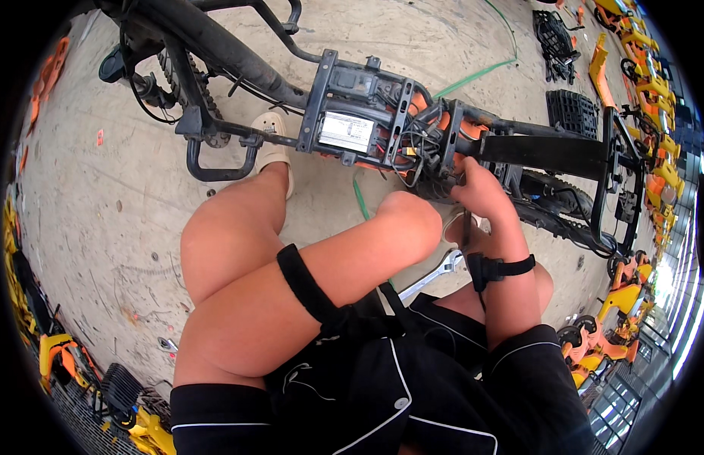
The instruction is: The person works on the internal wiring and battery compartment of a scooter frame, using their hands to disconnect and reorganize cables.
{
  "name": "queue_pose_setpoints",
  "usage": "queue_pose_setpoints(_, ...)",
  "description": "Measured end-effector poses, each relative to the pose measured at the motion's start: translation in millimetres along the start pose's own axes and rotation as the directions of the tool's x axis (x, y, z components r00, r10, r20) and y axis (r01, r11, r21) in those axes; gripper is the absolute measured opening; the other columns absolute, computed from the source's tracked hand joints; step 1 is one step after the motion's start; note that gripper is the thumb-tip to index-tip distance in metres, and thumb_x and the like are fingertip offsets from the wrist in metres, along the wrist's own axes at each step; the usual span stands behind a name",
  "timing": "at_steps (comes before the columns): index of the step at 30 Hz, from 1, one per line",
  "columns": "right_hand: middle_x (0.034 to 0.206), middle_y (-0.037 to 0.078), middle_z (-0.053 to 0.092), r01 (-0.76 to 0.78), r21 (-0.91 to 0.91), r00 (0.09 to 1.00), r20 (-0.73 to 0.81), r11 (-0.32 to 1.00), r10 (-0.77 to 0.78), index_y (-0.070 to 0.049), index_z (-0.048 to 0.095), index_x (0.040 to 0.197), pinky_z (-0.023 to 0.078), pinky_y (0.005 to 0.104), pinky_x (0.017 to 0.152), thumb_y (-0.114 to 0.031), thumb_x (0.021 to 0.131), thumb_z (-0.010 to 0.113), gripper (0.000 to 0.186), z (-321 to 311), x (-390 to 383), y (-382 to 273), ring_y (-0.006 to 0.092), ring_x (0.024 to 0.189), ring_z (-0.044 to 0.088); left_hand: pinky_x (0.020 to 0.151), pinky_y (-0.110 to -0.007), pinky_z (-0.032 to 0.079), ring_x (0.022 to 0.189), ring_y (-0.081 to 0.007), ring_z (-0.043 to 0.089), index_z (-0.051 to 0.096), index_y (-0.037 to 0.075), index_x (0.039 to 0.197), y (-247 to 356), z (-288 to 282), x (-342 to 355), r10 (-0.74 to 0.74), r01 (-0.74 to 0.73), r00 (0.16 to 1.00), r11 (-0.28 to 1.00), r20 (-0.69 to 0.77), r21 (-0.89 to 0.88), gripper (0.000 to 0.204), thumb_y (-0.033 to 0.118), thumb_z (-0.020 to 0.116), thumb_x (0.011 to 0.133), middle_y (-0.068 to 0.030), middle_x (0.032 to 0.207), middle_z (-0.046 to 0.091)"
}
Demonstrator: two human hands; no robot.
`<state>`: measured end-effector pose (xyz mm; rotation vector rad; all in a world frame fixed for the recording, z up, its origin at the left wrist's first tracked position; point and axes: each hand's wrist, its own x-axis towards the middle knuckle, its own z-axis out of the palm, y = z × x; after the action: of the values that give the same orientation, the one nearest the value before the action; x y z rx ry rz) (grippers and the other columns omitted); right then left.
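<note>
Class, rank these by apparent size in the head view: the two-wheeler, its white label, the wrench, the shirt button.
1. Two-wheeler
2. White label and wrench, not ranked: the wrench looks longer, the label broader
3. Shirt button

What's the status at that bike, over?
Right hand at the bike, fingers partly hidden. Left hand: fingers out of sight, grip unclear. Tangled wiring close beside the right hand.
</note>
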<state>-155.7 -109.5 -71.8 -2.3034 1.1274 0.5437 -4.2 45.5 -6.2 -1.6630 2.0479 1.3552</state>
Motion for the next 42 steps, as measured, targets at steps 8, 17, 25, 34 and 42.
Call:
queue_pose_setpoints(8, 0.093, 0.009, 0.065, -0.434, 0.61, 0.9, 0.335, 0.663, 0.28, 0.001, 0.061, 0.109, 0.054, 0.031, 0.062, -0.025, 0.09, 0.064, 0.032, 7.7, 10.8, 8.4, 0.0184, 0.082, 0.064, 0.076, -0.038, 0.057, 0.097, -0.026, 0.071, 0.074, 0.006, 0.102, -0.6, 0.1, 1.1, -0.013, 0.014, 1.0, 0.999, 0.022, -0.032, 0.024, 0.013, 0.06, 0.084, -0.0104, 0.105, 0.073)
queue_pose_setpoints(17, 0.091, 0.009, 0.065, -0.46, 0.809, 0.884, 0.38, 0.367, 0.271, -0.001, 0.063, 0.109, 0.055, 0.0337, 0.063, -0.022, 0.092, 0.062, 0.027, 10.7, 11.9, 14.5, 0.0191, 0.084, 0.064, 0.076, -0.038, 0.057, 0.096, -0.0253, 0.071, 0.074, 0.006, 0.101, -1.8, -3.7, -3.4, 0.0, 0.002, 0.998, 0.999, 0.055, -0.035, 0.023, 0.013, 0.062, 0.083, -0.0109, 0.105, 0.073)
queue_pose_setpoints(25, 0.089, 0.008, 0.065, -0.434, 0.822, 0.895, 0.347, 0.37, 0.279, -0.001, 0.063, 0.109, 0.058, 0.035, 0.063, -0.024, 0.093, 0.063, 0.028, 11.5, 14.1, 7.0, 0.0187, 0.08, 0.065, 0.076, -0.038, 0.057, 0.097, -0.0259, 0.071, 0.074, 0.006, 0.102, -3.8, -1.0, -5.4, 0.012, -0.012, 1.0, 1.0, 0.021, -0.013, 0.024, 0.013, 0.062, 0.083, -0.0112, 0.106, 0.073)
queue_pose_setpoints(34, 0.089, 0.008, 0.065, -0.433, 0.865, 0.878, 0.341, 0.254, 0.336, -0.001, 0.062, 0.11, 0.058, 0.0349, 0.064, -0.023, 0.094, 0.063, 0.027, 17.0, 13.7, -4.6, 0.0201, 0.077, 0.065, 0.076, -0.038, 0.057, 0.098, -0.0263, 0.071, 0.075, 0.006, 0.1, 0.7, 3.8, -15.1, 0.045, -0.045, 0.999, 0.999, 0.012, 0.0, 0.023, 0.012, 0.064, 0.082, -0.0117, 0.105, 0.073)
queue_pose_setpoints(42, 0.084, 0.01, 0.064, -0.431, 0.848, 0.862, 0.286, 0.308, 0.419, 0.004, 0.062, 0.105, 0.061, 0.0329, 0.06, -0.024, 0.095, 0.061, 0.03, 27.1, 18.7, -14.9, 0.0205, 0.066, 0.064, 0.078, -0.038, 0.057, 0.098, -0.0271, 0.071, 0.076, 0.007, 0.099, 3.1, -1.2, -10.1, 0.067, -0.067, 0.998, 0.998, 0.008, -0.007, 0.022, 0.012, 0.063, 0.082, -0.0117, 0.103, 0.074)
